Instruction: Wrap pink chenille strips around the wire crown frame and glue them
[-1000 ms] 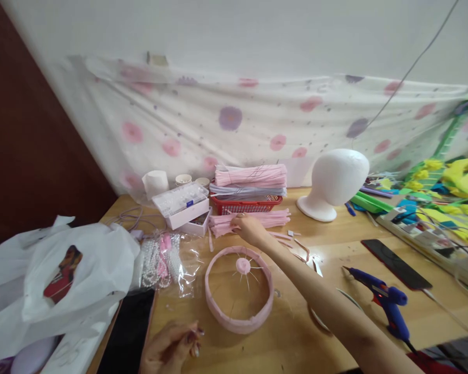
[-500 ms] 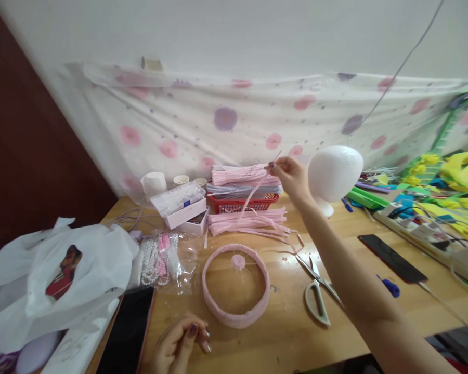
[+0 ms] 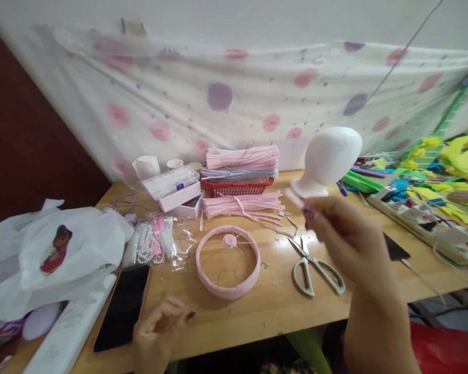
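My right hand (image 3: 345, 236) is raised close to the camera over the right part of the wooden table (image 3: 273, 306), fingers pinched on a pink pipe cleaner (image 3: 294, 199) that shows as a short blurred end. My left hand (image 3: 159, 324) rests at the near table edge with fingers loosely curled, holding nothing I can see, beside a black phone (image 3: 121, 307). A pink wrapped ring (image 3: 228, 261) with thin wire spokes and a small pink hub lies between the hands. A loose pile of pink pipe cleaners (image 3: 244, 204) lies behind it.
Scissors (image 3: 315, 267) lie right of the ring. A red basket (image 3: 237, 184) holds stacked pink and grey pipe cleaners. A white foam head (image 3: 329, 158), bead boxes (image 3: 175, 189), a bag of pearl strings (image 3: 156, 244), white plastic bags (image 3: 58, 249) and colourful foam pieces (image 3: 440, 182) crowd the table.
My right hand lifted a pink pipe cleaner from the pile, raised it, then drew it back toward the camera. The view has tilted downward. My left hand stayed near the table edge.
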The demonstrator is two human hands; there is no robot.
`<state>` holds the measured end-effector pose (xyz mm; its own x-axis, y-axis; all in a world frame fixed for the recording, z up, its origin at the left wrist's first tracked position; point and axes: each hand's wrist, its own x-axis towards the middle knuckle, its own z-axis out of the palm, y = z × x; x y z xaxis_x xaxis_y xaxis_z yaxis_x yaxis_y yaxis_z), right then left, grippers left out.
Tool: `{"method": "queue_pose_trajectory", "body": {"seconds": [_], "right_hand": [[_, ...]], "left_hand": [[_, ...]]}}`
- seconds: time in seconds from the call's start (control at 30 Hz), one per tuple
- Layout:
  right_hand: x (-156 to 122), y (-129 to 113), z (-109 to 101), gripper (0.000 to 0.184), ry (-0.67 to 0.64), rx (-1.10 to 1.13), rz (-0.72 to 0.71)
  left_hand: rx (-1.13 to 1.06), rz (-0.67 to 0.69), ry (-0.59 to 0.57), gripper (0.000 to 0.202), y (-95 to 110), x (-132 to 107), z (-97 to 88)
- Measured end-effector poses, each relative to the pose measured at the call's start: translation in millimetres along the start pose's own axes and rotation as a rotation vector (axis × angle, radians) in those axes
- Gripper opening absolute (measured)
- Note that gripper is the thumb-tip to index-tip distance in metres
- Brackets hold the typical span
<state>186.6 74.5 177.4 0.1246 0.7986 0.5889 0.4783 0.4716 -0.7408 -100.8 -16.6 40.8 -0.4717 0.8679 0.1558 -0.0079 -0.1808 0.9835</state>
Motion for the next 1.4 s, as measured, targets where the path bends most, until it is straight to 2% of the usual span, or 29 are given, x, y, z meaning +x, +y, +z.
{"method": "queue_pose_trajectory", "body": {"seconds": [0.03, 0.07, 0.17, 0.3, 0.37, 0.4, 0.47, 0.5, 0.57, 0.7, 0.77, 0.83, 1.0, 1.1, 1.27, 1.4], "right_hand": [[-17.7, 4.1, -1.4, 0.009, -0.116, -0.048, -0.006], [-34.4, 8.5, -1.5, 0.011, -0.173, -0.06, 0.005], [-75.4, 20.5, 5.3, 0.021, -0.276, -0.051, 0.112], [-107.5, 25.8, 21.0, 0.03, -0.476, -0.011, 0.168], [-115.0, 24.1, 27.0, 0.029, -0.55, 0.016, 0.178], [-117.2, 22.9, 29.3, 0.027, -0.58, 0.022, 0.172], [-119.6, 21.2, 32.9, 0.025, -0.65, 0.009, 0.147], [-120.4, 21.0, 34.3, 0.024, -0.693, -0.005, 0.134], [-122.3, 22.3, 36.6, 0.025, -0.773, -0.028, 0.118], [-128.9, 28.6, 39.6, 0.027, -0.839, -0.022, 0.118], [-132.2, 31.5, 40.3, 0.026, -0.843, 0.005, 0.126], [-134.6, 33.1, 40.4, 0.026, -0.857, 0.029, 0.14], [-135.7, 32.0, 40.2, 0.017, -0.875, 0.087, 0.214], [-134.9, 31.2, 39.7, 0.018, -0.862, 0.149, 0.161], [-134.0, 32.4, 39.1, 0.028, -0.869, 0.138, 0.084], [-137.6, 32.8, 40.8, 0.024, -0.857, 0.128, 0.109]], "left_hand": [[-0.024, 0.006, 0.029, 0.039, -0.3, 2.3, -3.2], [-0.039, 0.014, 0.059, 0.038, -1.3, 5.0, -7.0], [0.052, 0.049, 0.159, 0.035, -7.4, 13.2, -21.7], [0.22, 0.041, 0.205, 0.052, -15.1, 16.1, -37.1], [0.307, 0.056, 0.226, 0.056, -14.3, 12.3, -35.5], [0.353, 0.078, 0.241, 0.051, -12.7, 9.3, -31.9], [0.406, 0.131, 0.263, 0.027, -7.8, 1.7, -20.2], [0.394, 0.159, 0.239, 0.016, -5.2, -2.6, -13.1], [0.337, 0.15, 0.099, 0.016, -0.4, -11.9, 1.4], [0.204, -0.037, -0.298, 0.014, 3.0, -27.4, 22.7], [0.148, -0.065, -0.419, 0.011, 1.4, -31.5, 28.7], [0.103, -0.074, -0.446, 0.008, -0.6, -34.2, 33.2], [0.004, -0.216, -0.379, 0.011, 1.3, -42.5, 43.8], [-0.019, -0.3, -0.378, 0.017, 3.1, -44.9, 46.8], [0.026, -0.23, -0.513, 0.029, -5.7, -39.1, 40.1], [0.025, -0.191, -0.508, 0.028, -12.7, -38.7, 39.5]]}}
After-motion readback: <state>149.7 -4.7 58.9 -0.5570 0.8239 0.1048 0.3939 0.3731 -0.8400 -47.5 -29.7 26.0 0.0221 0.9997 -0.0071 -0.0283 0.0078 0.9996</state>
